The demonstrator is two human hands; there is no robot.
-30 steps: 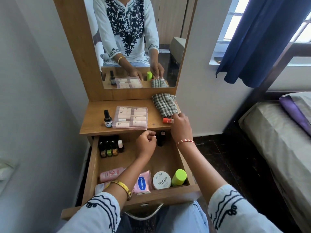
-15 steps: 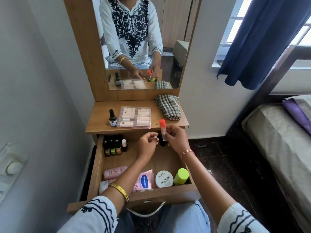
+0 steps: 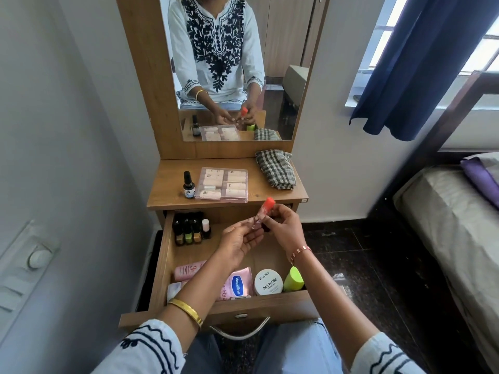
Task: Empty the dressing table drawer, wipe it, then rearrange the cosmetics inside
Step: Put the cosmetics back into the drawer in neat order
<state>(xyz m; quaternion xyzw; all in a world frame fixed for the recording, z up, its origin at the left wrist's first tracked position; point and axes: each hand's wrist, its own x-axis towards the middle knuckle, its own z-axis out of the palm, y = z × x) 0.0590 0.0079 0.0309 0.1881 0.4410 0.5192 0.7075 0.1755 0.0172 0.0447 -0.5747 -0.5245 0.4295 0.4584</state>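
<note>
The wooden drawer (image 3: 162, 265) stands pulled out below the dressing table top (image 3: 167, 195). Above it my right hand (image 3: 283, 230) grips a small clear tube with an orange cap (image 3: 266, 209), held tilted. My left hand (image 3: 237, 244) lies palm up, its fingertips touching the tube's lower end. In the drawer sit several nail polish bottles (image 3: 189, 230) at the back left, and along the front a pink tube (image 3: 187, 269), a Vaseline tube (image 3: 237, 284), a white nail polish remover jar (image 3: 268, 282) and a green bottle (image 3: 293, 279).
On the table top stand a dark dropper bottle (image 3: 188, 186), a clear case of cosmetics (image 3: 222, 184) and a checked cloth (image 3: 276, 170). A mirror (image 3: 237, 63) rises behind. A wall runs along the left; a bed (image 3: 445, 225) stands on the right.
My right hand picked the orange-capped tube off the table top and brought it over the drawer. My left hand, a fist before, opened and reached up to the tube's lower end.
</note>
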